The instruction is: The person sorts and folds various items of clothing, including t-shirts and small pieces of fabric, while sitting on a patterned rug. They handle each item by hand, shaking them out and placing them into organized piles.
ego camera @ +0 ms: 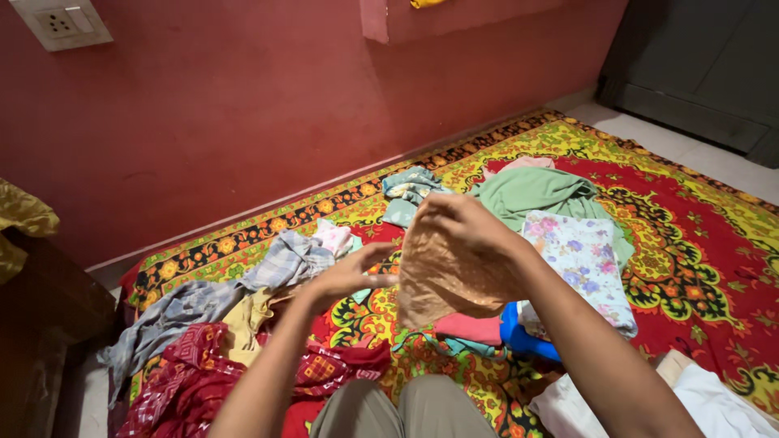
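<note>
The right hand is raised in front of the person, fingers curled down and pinched shut over the top edge of a peach-orange cloth. The cloth hangs from that grip in a loose, crumpled fold, its lower corner dropping toward the person's knees.

The left hand is just beside the cloth on its left, palm turned up and fingers spread loosely, well open. Its fingertips reach toward the cloth's left edge; whether they touch the fabric cannot be told. It grips nothing.

Below the hanging cloth, close under the right hand, lie a pink folded piece and a blue item. Just beyond the right wrist is a floral cloth in pale blue and pink, and farther past it a green garment lies bunched. Beyond the right hand's knuckles sits a small teal printed cloth.

To the left of the left hand a grey checked shirt trails along the floor, with a mustard piece and a dark red patterned cloth under the left forearm. Near the right elbow lies a white cloth.

All of this rests on a red, yellow and green patterned mat that runs along a red wall.
</note>
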